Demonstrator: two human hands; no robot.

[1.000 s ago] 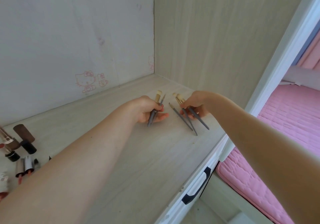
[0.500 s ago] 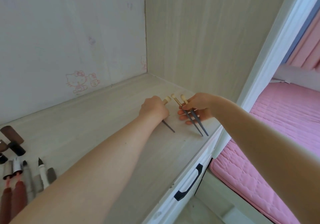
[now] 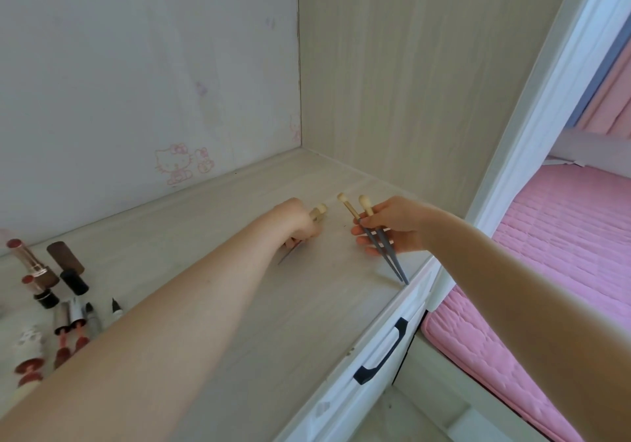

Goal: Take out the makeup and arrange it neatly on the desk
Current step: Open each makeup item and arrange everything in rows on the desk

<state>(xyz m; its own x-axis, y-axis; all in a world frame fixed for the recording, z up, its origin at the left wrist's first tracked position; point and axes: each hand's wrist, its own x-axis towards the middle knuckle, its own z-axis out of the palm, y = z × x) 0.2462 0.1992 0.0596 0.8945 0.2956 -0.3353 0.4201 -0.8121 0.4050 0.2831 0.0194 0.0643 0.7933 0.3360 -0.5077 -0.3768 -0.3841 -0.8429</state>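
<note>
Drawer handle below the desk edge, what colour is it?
The drawer handle is black, clearest in the head view.

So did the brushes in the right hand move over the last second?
Yes. The two brushes in the right hand shifted toward the front edge of the desk; their handle ends now reach it.

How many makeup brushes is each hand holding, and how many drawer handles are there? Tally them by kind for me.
Right hand, brushes: 2
Left hand, brush: 1 plainly seen; the curled fingers may hide more
Black drawer handle: 1
Total: 4 seen
</note>
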